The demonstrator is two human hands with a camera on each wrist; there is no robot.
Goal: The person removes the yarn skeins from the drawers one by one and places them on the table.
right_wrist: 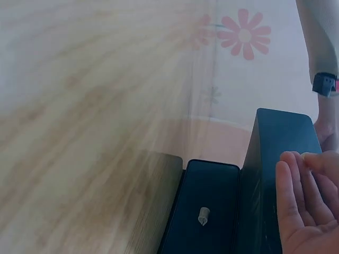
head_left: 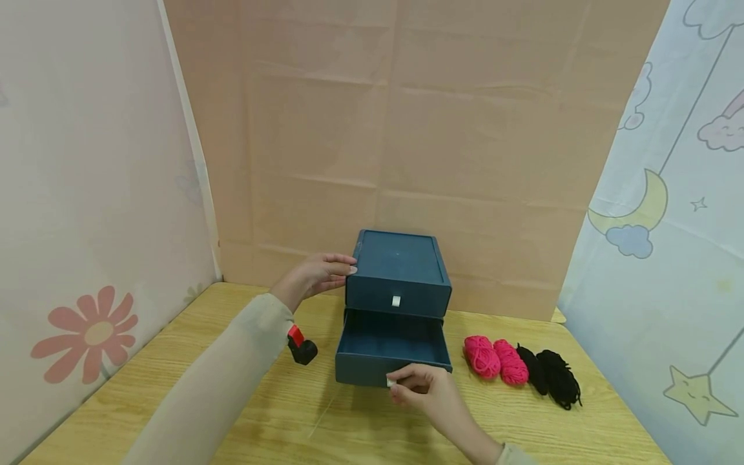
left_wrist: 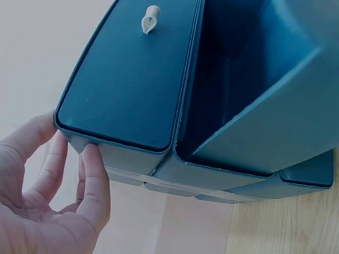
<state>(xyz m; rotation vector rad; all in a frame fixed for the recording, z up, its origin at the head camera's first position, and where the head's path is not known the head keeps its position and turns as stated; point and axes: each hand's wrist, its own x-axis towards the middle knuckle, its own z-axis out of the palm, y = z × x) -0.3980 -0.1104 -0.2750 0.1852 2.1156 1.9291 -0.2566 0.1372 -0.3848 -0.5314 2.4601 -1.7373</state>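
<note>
A dark blue drawer cabinet stands on the table with its middle drawer pulled well out. My right hand pinches the small white pull tab on that drawer's front between thumb and fingers. At the cabinet's left side is my left hand. Its fingers are extended and rest against the side near the top corner. The top drawer is closed, its white loop tab untouched. In the right wrist view, the lower drawer is closed too.
To the right of the cabinet, two pink yarn skeins and black yarn lie in a row on the wooden table. A brown paper sheet hangs behind, with patterned cloths on both sides.
</note>
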